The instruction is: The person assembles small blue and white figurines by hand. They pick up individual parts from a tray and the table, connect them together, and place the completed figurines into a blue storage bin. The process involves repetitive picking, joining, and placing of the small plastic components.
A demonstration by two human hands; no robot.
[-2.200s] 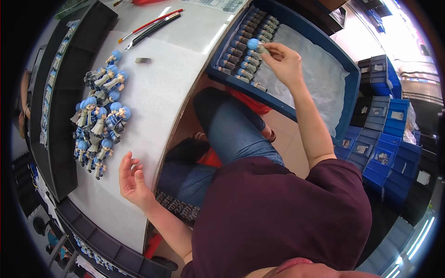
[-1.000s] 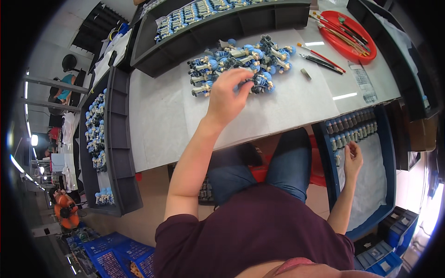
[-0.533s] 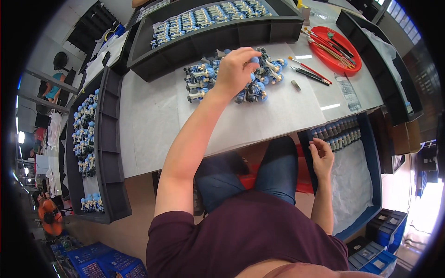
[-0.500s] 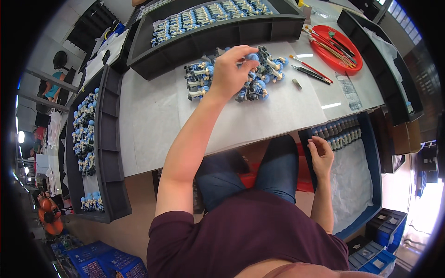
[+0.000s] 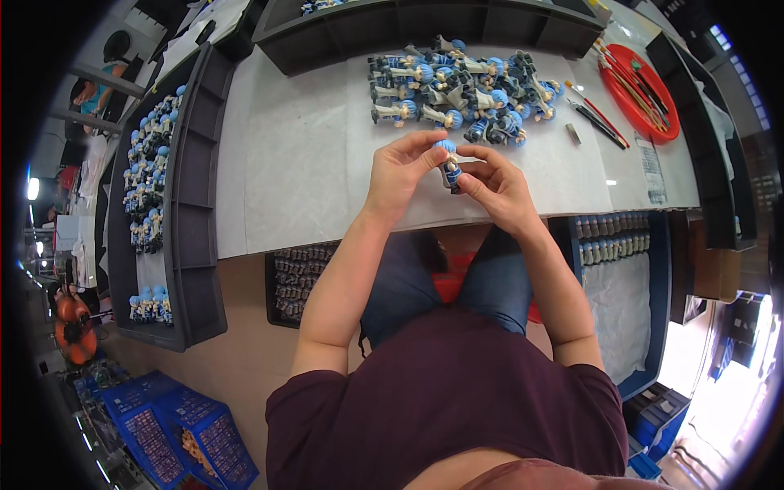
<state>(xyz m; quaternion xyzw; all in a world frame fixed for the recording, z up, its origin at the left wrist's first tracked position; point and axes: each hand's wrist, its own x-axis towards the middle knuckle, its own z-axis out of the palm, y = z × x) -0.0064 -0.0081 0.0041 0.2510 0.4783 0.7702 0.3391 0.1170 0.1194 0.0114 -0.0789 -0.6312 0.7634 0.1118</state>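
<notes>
Between my two hands, just above the near part of the white-covered table point(image 5: 302, 175), is a small blue-haired figurine point(image 5: 451, 167) held upright. My left hand point(image 5: 402, 173) pinches it at the hair with thumb and fingertips. The thumb and fingers of my right hand point(image 5: 496, 189) close on its lower body from the other side. Just beyond lies a loose pile of similar figurines point(image 5: 482, 94) with blue hair, blue-and-white clothes and dark feet, most of them on their sides.
A grey crate point(image 5: 189, 204) with figurines stands at the left, and another grey crate point(image 5: 425, 34) at the back. A red tray point(image 5: 671, 122) of brushes lies at the right, near loose brushes point(image 5: 600, 121). Lower right is a blue crate point(image 5: 661, 327) with figurine rows on white lining.
My left hand has come back from the pile toward me with a figurine. My right hand has left the blue crate's edge and joined it on the figurine. The view has shifted.
</notes>
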